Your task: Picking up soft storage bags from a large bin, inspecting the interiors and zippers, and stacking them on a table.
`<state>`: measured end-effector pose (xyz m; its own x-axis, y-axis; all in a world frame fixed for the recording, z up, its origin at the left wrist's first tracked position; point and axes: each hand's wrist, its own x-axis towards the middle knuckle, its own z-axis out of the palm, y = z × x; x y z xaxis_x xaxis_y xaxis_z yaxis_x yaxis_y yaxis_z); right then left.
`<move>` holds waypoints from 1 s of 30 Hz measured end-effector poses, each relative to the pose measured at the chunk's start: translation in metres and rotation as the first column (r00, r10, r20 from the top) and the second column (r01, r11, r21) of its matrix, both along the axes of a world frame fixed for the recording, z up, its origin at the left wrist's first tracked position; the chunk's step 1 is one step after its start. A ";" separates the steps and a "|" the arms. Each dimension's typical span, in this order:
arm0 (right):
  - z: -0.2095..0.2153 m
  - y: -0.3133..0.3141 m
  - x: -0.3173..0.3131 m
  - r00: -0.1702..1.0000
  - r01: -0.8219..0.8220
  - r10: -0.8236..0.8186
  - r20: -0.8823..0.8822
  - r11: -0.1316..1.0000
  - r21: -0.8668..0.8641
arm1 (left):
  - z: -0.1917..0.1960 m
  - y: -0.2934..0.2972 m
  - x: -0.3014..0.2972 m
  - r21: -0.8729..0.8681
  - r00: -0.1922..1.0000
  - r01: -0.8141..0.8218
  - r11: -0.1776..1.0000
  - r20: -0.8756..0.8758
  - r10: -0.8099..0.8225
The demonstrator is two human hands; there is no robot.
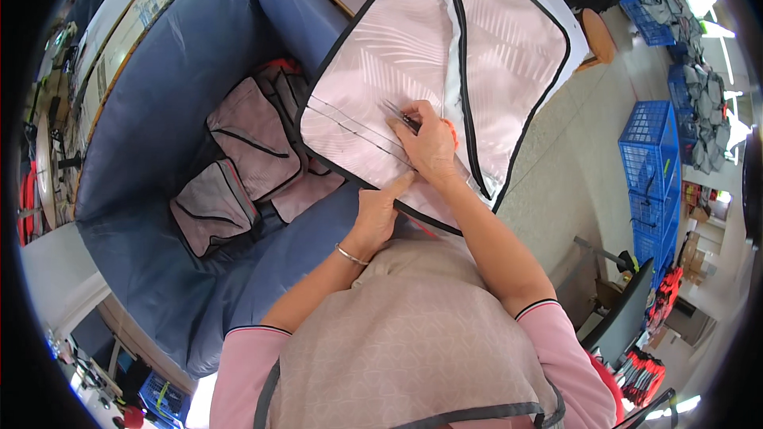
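A pale pink fabric panel (477,40) with black piping and a black zipper lies in front of me, its near edge over my lap. My right hand (429,143) rests on it and is shut on small metal scissors (401,117), whose tips point left along thin dark stitch lines. An orange part shows just behind that hand. My left hand (380,210) presses the panel's near black edge, its fingers pinching the cloth. A thin bracelet sits on my left wrist.
A large blue fabric bin (159,111) stands at my left with several grey-pink zippered pieces (246,131) inside. Blue plastic crates (648,167) stand on the floor at the right, with more crates of grey goods behind. A dark chair (624,314) is at lower right.
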<state>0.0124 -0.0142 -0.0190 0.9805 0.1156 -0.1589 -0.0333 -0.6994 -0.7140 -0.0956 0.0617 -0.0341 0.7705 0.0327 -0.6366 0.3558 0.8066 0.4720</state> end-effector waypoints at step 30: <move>0.097 -0.057 -0.068 0.795 -0.106 0.309 0.521 0.918 -0.382 | 0.036 0.004 0.010 -0.190 0.994 -0.032 0.981 0.095 0.051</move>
